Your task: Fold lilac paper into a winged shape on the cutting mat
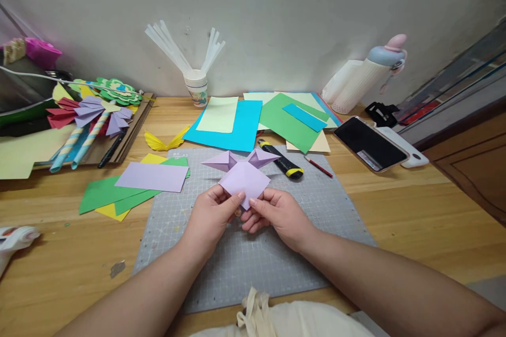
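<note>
A folded lilac paper piece (244, 181) is held above the grey cutting mat (237, 274). Its front is a flat diamond, and two pointed flaps spread out left and right behind it. My left hand (215, 213) pinches its lower left edge, thumb on top. At the lower right edge my right hand (279, 216) grips it the same way, with its fingers curled underneath. The fingertips behind the paper are partly hidden. Just beyond the paper a black and yellow utility knife (282, 160) lies on the mat, with a red pencil (318, 166) to its right.
Lilac, green and yellow paper strips (152, 177) lie left of the mat, near a pleated yellow paper piece (166, 139). Coloured sheets (237, 139) lie behind. Paper cups (196, 88) hold white sticks. A phone (371, 142) and a bottle (361, 79) are at right, a glue gun (16, 239) at left.
</note>
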`<state>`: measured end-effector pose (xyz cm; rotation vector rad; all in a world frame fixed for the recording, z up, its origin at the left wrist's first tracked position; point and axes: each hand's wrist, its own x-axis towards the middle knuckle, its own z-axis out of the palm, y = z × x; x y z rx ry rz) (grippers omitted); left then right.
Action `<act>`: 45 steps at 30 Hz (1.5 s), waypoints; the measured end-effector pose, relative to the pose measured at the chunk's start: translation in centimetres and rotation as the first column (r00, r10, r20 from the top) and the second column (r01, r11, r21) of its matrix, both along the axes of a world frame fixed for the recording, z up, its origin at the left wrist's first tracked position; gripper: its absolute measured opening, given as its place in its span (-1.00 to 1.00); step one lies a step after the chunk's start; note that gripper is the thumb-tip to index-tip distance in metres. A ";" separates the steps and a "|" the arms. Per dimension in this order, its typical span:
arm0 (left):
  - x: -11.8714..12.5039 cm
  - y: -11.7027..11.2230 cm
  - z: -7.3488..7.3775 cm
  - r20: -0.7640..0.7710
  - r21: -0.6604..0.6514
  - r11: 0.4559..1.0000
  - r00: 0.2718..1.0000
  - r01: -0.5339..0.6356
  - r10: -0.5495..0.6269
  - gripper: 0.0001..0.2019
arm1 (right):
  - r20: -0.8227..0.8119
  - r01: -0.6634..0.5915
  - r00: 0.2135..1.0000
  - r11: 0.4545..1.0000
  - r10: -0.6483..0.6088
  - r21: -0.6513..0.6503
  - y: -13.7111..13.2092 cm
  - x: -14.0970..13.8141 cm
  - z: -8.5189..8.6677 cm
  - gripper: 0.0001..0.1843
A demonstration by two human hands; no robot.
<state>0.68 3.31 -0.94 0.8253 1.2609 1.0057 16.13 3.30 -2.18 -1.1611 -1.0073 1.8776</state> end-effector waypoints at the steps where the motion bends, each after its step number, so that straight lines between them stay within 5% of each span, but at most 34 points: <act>1: 0.0 0.0 0.0 0.000 0.001 1.000 1.000 0.001 -0.001 -0.62 | 0.001 0.001 1.000 1.000 -0.001 0.001 0.0 0.0 0.0 -0.51; 8: 0.0 -0.1 -0.1 -0.027 0.038 0.999 1.000 -0.011 0.012 -0.63 | 0.021 0.006 1.000 0.999 -0.007 0.036 0.1 0.1 -0.1 -0.53; 16: -0.3 -0.9 1.0 -0.139 0.226 0.969 0.981 -0.100 0.133 -0.78 | 0.038 0.050 0.998 0.991 -0.055 0.126 -0.1 0.1 0.0 -0.52; 24: -0.4 0.5 -0.1 -0.122 0.118 0.993 0.992 -0.021 0.035 -0.67 | 0.107 -0.062 0.993 0.995 0.054 0.081 0.3 0.2 -0.5 -0.53; 30: -0.7 0.3 0.3 -0.159 0.166 0.976 0.973 -0.141 0.168 -0.68 | 0.288 -0.183 0.949 0.968 0.129 0.170 0.7 0.6 0.1 -0.60; 33: -1.2 0.4 0.5 -0.182 0.217 0.940 0.935 -0.263 0.304 -0.71 | 0.477 -0.208 0.878 0.933 0.044 0.295 2.1 2.8 1.4 -0.71; 39: -1.9 0.9 0.3 -0.161 0.272 0.885 0.889 -0.377 0.428 -0.74 | 0.676 -0.093 0.642 0.838 -0.362 0.538 6.5 9.5 4.4 -0.85; 42: -2.1 1.2 0.0 -0.142 0.287 0.867 0.878 -0.406 0.458 -0.74 | 0.701 -0.152 0.626 0.829 -0.341 0.538 7.9 10.0 4.6 -0.88; 45: -2.2 1.2 -0.1 -0.154 0.303 0.856 0.864 -0.420 0.479 -0.74 | 0.690 -0.226 0.690 0.840 -0.219 0.493 9.1 8.0 3.9 -0.81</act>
